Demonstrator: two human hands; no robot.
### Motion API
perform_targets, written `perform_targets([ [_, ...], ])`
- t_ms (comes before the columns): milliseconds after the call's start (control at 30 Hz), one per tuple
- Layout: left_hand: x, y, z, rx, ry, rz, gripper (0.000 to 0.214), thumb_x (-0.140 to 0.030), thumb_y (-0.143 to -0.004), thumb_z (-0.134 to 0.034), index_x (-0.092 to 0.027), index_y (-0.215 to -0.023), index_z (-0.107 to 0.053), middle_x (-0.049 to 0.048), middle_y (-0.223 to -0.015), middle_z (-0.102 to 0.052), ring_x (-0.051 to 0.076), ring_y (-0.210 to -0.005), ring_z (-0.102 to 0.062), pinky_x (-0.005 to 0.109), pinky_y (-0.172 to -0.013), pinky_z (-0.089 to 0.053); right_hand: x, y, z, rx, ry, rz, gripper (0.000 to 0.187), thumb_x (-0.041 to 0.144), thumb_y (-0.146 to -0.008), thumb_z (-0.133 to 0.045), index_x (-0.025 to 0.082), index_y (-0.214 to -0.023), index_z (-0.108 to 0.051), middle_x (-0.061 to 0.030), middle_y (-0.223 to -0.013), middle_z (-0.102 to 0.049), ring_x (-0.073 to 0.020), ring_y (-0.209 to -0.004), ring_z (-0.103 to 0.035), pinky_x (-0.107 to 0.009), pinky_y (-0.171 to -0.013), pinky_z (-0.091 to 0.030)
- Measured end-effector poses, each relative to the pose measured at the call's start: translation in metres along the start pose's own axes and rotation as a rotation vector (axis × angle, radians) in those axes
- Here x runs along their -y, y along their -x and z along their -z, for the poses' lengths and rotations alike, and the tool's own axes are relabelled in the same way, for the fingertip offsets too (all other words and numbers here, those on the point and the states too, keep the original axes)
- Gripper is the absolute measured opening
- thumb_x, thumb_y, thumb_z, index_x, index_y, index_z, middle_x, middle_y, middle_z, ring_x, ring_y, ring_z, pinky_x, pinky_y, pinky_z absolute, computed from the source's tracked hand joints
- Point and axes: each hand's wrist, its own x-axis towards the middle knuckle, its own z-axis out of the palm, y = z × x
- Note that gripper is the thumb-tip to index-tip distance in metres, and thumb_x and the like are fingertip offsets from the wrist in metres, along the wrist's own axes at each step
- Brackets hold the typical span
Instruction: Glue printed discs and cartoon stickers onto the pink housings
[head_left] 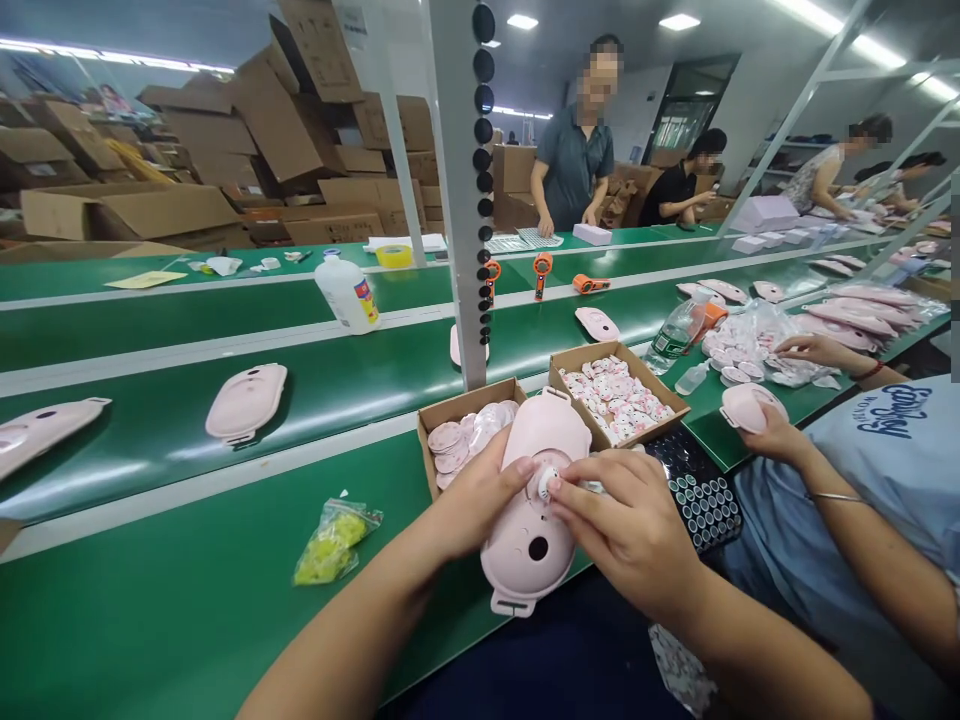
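Note:
A pink plastic shell point(534, 510) with two round holes is held over the near edge of the green conveyor table point(187, 600). My left hand point(480, 500) grips the shell's left side, thumb on top. My right hand point(626, 525) pinches a small round white piece point(546, 480) against a hole in the shell. Right behind it stand two cardboard boxes: one of pale pink discs point(457, 445) and one of printed round stickers point(619, 395).
More pink shells point(246, 402) lie on the belts. A white metal post point(461, 190) rises behind the boxes. A small bag of yellow bits point(334, 540) lies to the left. A co-worker's hand point(765, 425) at my right holds another pink part. A tray of black rings point(701, 500) sits alongside.

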Motion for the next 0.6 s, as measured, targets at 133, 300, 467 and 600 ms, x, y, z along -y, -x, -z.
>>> perform_targets([
  [133, -0.002, 0.003, -0.001, 0.012, -0.140, -0.060, 0.074, -0.063, -0.085, -0.060, -0.017, -0.142, -0.046, 0.0136, -0.144, -0.053, 0.037, -0.137, -0.041, 0.046, -0.113, -0.031, 0.014, 0.004, -0.006, -0.091, -0.062, -0.101, 0.015, 0.014, -0.090, -0.063, 0.020, -0.101, -0.073, -0.0053, -0.096, -0.073, -0.0200, -0.090, -0.063, -0.038, -0.083, -0.045],
  [300, -0.006, 0.007, -0.002, 0.048, -0.165, -0.063, 0.069, -0.060, -0.089, -0.056, -0.016, -0.142, -0.043, 0.0140, -0.141, -0.055, 0.034, -0.132, -0.047, 0.046, -0.112, -0.034, 0.025, 0.010, -0.005, -0.100, -0.009, -0.048, 0.023, 0.007, -0.089, -0.062, 0.018, -0.107, -0.071, -0.0076, -0.104, -0.073, -0.0227, -0.097, -0.062, -0.039, -0.086, -0.047],
  [467, -0.010, 0.007, -0.007, 0.022, -0.243, -0.094, 0.069, -0.057, -0.088, -0.060, -0.017, -0.142, -0.044, 0.0136, -0.143, -0.054, 0.035, -0.131, -0.049, 0.047, -0.111, -0.035, 0.028, 0.011, -0.002, -0.063, 0.076, -0.025, 0.028, 0.007, -0.090, -0.060, 0.019, -0.114, -0.068, -0.0070, -0.110, -0.073, -0.0228, -0.102, -0.062, -0.039, -0.090, -0.044],
  [600, -0.007, 0.008, -0.008, 0.020, -0.046, -0.079, 0.071, -0.054, -0.085, -0.065, -0.018, -0.142, -0.044, 0.0148, -0.136, -0.059, 0.036, -0.123, -0.056, 0.047, -0.100, -0.046, 0.019, 0.013, -0.004, -0.059, -0.019, -0.083, 0.037, 0.010, -0.089, -0.061, 0.028, -0.121, -0.066, -0.0038, -0.133, -0.060, -0.0248, -0.120, -0.055, -0.043, -0.103, -0.040],
])
